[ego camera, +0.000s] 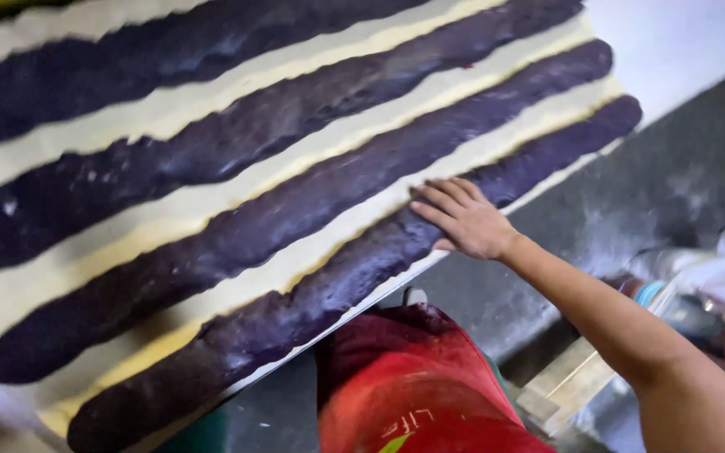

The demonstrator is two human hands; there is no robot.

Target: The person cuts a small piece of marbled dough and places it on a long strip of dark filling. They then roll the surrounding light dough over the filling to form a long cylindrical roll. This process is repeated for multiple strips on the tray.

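A sheet of dough (211, 109) covers the table (673, 42). On it lie five long ropes of filling (295, 214), side by side and running from lower left to upper right, with bare strips of dough between them. The nearest rope (312, 310) runs along the table's front edge. The right hand (463, 220) rests flat on this rope, toward its right end, fingers reaching onto the strip behind. Before the table edge, an apron (413, 386); to the right, the floor (631, 201) and scattered containers (715, 294).
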